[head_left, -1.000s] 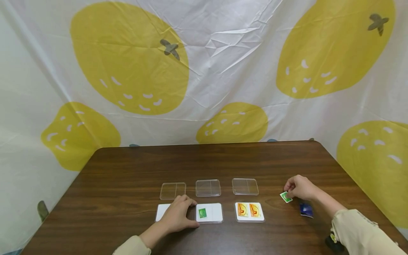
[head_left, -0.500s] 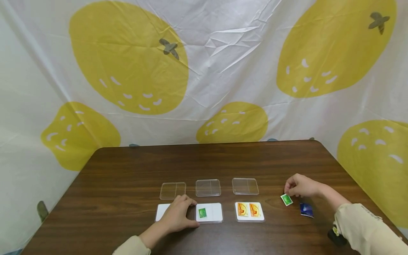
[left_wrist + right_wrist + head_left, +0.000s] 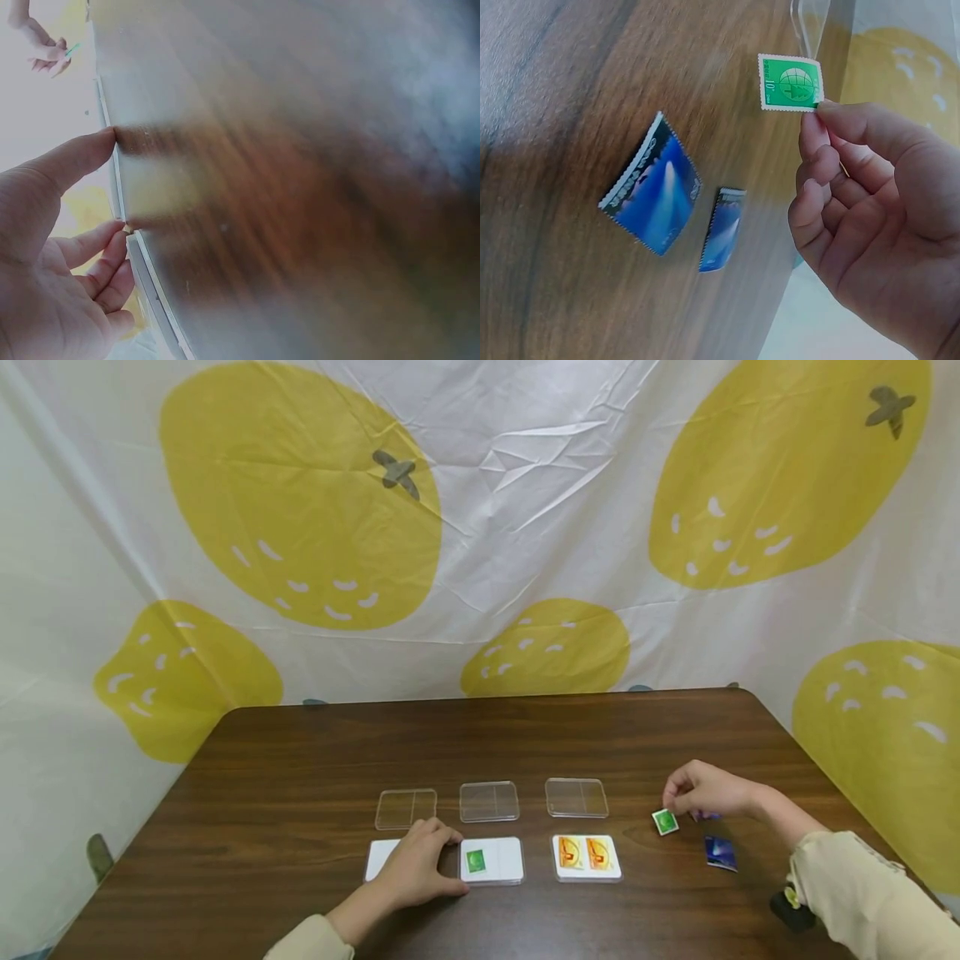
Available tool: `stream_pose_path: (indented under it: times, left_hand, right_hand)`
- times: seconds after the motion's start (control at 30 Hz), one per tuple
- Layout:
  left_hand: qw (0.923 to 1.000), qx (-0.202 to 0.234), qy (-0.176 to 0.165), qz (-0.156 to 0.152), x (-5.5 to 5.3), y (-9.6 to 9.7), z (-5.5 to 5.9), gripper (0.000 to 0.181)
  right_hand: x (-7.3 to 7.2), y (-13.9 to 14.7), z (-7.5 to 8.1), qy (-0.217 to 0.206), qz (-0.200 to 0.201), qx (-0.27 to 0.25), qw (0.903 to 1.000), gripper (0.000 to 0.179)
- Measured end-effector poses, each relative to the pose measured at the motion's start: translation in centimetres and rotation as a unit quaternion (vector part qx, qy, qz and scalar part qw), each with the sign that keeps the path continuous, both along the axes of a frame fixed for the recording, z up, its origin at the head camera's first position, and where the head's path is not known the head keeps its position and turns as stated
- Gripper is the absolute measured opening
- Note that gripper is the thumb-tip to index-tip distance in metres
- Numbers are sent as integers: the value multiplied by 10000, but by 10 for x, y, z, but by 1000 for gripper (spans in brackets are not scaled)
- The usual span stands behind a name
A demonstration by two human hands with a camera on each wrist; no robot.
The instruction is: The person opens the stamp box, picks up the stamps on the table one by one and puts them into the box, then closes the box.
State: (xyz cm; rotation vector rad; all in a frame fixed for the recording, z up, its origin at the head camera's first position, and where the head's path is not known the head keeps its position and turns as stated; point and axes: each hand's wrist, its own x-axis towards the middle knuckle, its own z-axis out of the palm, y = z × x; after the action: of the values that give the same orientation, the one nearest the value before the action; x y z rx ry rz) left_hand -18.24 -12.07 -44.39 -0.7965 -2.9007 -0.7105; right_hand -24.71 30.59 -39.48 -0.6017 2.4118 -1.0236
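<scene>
My right hand pinches a small green postage stamp between thumb and index finger, just above the table. The stamp has a white perforated edge and a globe design. Two blue stamps are near that hand: one lies closer to the person, the other is partly hidden by the hand in the head view. My left hand holds the middle clear plastic case at its left end, thumb and index finger at the near and far corners. That white-backed case bears one green stamp in its left half.
A third case, on the right, bears two orange stamps. The left hand partly covers a white-backed case. Behind them lie three clear lids in a row. A lemon-print curtain hangs behind the table.
The right hand has lifted the green stamp slightly and brought it a little left, exposing part of the second blue stamp behind it. The left hand has stayed at the middle case.
</scene>
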Motion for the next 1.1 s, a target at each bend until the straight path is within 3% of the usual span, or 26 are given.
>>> stream_pose_path:
  times: [0.7,1.1]
  left_hand:
    - [10000,20,26,-5,1,0,1,53]
    - [10000,30,-38,19,2,0,1,53]
  right_hand:
    - [10,-55,22,329,351,-74,9988,6]
    - [11,-99,16,703,387,-117,9967,5]
